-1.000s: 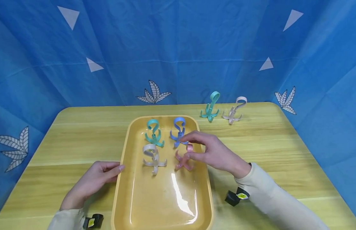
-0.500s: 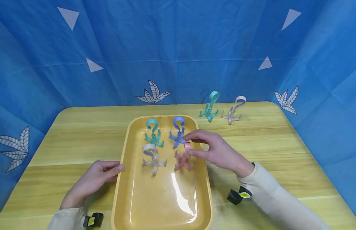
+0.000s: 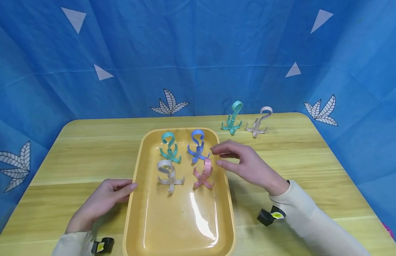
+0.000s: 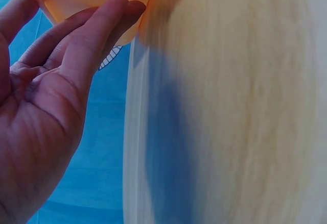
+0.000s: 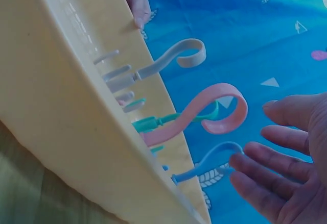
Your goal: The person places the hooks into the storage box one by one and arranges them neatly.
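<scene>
A yellow tray (image 3: 178, 227) holds a green hook (image 3: 169, 152), a blue hook (image 3: 198, 151), a white hook (image 3: 171, 179) and a pink hook (image 3: 203, 177), all standing upright on splayed prongs. My left hand (image 3: 105, 199) holds the tray's left rim, its thumb at the top edge and its fingers against the outer wall, as the left wrist view shows. Over the tray's right rim, my right hand (image 3: 246, 161) hangs with fingers apart and nothing between them. It is just right of the pink hook and blue hook, whose curved tops rise near its fingertips in the right wrist view.
Behind the tray to the right, another green hook (image 3: 232, 121) and a pale pinkish-white hook (image 3: 258, 125) stand on the wooden table (image 3: 99, 149). A blue cloth (image 3: 146, 53) with white shapes encloses the back and sides.
My right hand has let go of the pink hook and drawn back to the right, leaving the hook standing in the tray. My left hand stays at the rim.
</scene>
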### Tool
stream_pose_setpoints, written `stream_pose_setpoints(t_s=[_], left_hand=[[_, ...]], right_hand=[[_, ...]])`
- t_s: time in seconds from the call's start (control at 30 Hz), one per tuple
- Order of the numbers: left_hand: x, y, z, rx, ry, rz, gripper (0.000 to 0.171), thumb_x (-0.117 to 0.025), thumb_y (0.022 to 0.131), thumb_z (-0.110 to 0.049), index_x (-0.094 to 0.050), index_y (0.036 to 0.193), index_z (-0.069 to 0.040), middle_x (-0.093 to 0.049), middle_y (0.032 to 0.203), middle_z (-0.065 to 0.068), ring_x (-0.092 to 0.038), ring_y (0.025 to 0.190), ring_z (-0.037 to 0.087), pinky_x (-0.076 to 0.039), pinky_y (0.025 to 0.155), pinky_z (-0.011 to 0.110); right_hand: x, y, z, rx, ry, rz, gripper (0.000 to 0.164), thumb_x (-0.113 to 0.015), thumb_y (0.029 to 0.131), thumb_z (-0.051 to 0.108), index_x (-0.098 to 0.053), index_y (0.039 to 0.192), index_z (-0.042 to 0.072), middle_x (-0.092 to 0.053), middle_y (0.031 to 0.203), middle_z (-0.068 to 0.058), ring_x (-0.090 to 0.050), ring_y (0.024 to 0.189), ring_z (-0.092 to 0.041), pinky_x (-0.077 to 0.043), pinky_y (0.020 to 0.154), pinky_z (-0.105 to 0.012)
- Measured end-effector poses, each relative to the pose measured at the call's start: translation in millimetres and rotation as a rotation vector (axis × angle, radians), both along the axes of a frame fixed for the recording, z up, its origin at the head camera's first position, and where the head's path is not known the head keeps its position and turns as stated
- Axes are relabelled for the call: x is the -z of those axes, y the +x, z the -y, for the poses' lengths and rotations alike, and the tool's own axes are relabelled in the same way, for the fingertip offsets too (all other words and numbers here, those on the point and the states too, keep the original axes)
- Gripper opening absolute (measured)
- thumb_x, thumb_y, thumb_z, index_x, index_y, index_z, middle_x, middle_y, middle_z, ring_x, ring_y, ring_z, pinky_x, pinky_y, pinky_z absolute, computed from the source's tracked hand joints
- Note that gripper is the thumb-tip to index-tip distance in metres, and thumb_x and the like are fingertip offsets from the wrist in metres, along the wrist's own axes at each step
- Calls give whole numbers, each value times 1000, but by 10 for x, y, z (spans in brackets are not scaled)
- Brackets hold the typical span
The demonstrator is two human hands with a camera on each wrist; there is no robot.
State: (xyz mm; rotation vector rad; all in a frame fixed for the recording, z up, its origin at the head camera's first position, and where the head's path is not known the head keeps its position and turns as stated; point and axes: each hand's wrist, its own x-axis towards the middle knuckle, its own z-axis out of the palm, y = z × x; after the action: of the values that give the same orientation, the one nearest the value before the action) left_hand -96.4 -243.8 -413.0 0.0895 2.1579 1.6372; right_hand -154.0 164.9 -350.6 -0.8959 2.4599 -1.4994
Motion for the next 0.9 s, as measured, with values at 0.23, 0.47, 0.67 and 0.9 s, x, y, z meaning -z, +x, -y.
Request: stream_pose_setpoints(t_s=[0.23,0.47,0.67,0.9], left_hand=[[2,-4,6,6,-18,-15,47,-57,102,-23,-55,129,15,-60,125,24,-63,105,15,-51,88,27],[-24,-5,6,20,-28,-11,44,-58,101,-25,-59,127,11,-63,122,21,-63,104,15,-50,89,26],[-45,-26,2,24,-42,-5,47,-58,101,-26,-57,128,12,-61,125,22,-62,106,17,-51,90,31],[-53,-34,6,6,-60,24,49,-59,101,-29,-56,130,11,-63,124,20,-63,106,19,-51,92,33]], right_hand=[[31,-40,-84,22,-25,-30,28,-69,93,8,-67,121,10,-64,118,2,-60,111,-20,-49,96,-39],[120,-111,-200,141,22,-37,24,-68,94,8,-67,118,6,-65,117,-8,-63,105,-21,-52,91,-41],[166,-179,-326,300,65,20,23,-67,96,13,-64,118,5,-66,115,-10,-64,102,-21,-53,88,-37],[147,-271,-388,364,42,43,32,-65,97,14,-56,126,1,-62,120,-13,-59,113,-25,-50,94,-40]])
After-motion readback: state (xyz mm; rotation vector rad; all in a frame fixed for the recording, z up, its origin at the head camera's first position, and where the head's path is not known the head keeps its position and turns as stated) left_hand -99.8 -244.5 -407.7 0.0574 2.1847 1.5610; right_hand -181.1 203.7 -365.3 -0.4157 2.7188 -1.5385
